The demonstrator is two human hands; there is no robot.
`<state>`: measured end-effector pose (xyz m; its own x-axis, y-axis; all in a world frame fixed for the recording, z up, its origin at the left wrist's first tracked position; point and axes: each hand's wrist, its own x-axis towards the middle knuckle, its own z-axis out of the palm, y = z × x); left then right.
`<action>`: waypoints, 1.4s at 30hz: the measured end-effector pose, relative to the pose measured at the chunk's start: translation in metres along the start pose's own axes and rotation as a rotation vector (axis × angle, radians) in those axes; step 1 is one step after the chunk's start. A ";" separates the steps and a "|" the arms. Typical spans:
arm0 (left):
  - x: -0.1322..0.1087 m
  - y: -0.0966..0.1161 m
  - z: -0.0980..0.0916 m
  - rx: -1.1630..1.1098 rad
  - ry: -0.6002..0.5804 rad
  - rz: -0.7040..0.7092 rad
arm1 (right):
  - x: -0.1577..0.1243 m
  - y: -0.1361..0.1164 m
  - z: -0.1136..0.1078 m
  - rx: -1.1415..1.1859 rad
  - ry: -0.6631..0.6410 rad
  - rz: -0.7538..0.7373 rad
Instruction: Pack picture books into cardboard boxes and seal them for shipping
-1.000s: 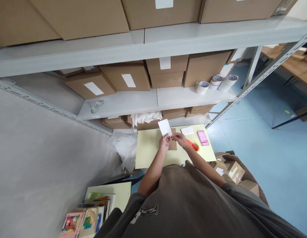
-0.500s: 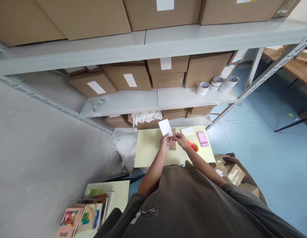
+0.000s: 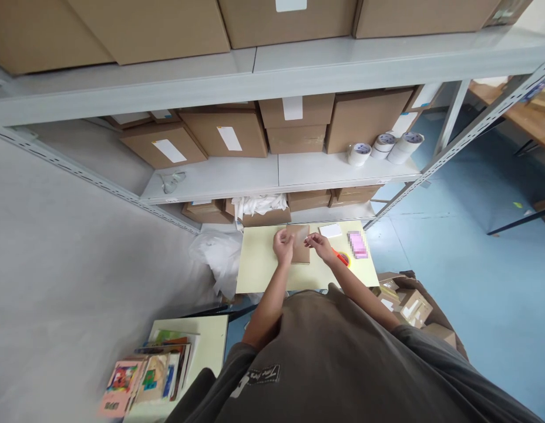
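- Between our bare left hand and bare right hand we had a thin, pale, translucent sheet, over a flat brown cardboard piece on the cream rectangular table.
- Our right fingertips pinched the sheet's edge, probably to keep its face untouched; our left fingers curled at its other side, whether gripping we could not tell.
- The white rectangular stack and the orange-red tape dispenser lay by our right arm, presumably for easy reach.
- Beside the table, a large open brown carton held smaller brown cardboard boxes, some white-labelled.
- On the low shelf, a brown cardboard box had crumpled white material above it; whether inside, we could not tell.
- The labelled brown boxes on the middle shelf hid their contents.
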<state>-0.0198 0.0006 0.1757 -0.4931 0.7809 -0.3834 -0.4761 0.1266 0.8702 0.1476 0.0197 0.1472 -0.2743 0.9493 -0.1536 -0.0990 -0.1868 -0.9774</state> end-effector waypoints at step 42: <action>0.027 0.003 -0.006 0.194 -0.053 0.128 | -0.025 -0.020 -0.068 0.204 0.098 0.024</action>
<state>-0.0392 0.0183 0.1655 -0.4993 0.8286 -0.2534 -0.2604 0.1354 0.9559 0.2213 0.0169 0.1602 -0.1852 0.9622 -0.1998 -0.2876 -0.2475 -0.9252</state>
